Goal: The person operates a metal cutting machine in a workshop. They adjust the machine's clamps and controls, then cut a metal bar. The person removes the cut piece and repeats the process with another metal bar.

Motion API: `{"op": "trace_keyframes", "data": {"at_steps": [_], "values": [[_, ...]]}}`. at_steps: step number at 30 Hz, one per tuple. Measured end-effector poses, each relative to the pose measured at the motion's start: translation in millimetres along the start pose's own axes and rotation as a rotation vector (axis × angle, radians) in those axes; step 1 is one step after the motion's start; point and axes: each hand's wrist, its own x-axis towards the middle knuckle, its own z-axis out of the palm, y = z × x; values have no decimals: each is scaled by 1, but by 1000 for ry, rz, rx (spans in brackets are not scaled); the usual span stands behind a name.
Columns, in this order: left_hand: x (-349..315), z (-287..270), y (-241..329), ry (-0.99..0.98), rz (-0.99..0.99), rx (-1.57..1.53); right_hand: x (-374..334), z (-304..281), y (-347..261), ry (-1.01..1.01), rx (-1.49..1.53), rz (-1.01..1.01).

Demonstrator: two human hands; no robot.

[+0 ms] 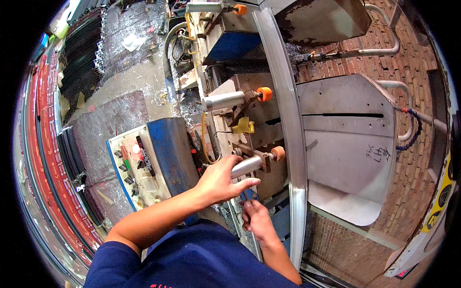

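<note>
My left hand [222,181] straddles the rear end of the nearest silver clamp cylinder [248,167]. Its thumb stretches along the near side, while the other fingers lie on the far side, partly hidden. An orange roller-like pad [278,153] tips this cylinder. Just below it, my right hand [258,220] is closed with curled fingers around a blue handle-like piece [248,195]; its exact kind is mostly hidden. A long silver metal profile [288,105] runs lengthwise on the machine, right of both hands and apart from them.
Two similar clamp cylinders [224,101] sit farther along, with a yellow rag-like piece [244,126] between. Left stands a control box [139,165] with knobs. Grey metal guards [345,153] rise at right before a brick wall [413,72]. Dark profiles and red-wrapped bars [50,158] lie far left.
</note>
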Motion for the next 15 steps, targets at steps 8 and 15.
{"op": "trace_keyframes", "data": {"at_steps": [8,15], "values": [[39,-9,-12,-97,-159,77,4,-1,13,36,-36,-82],[9,20,-20,-20,86,269,14,-5,32,-9,-21,-127]]}}
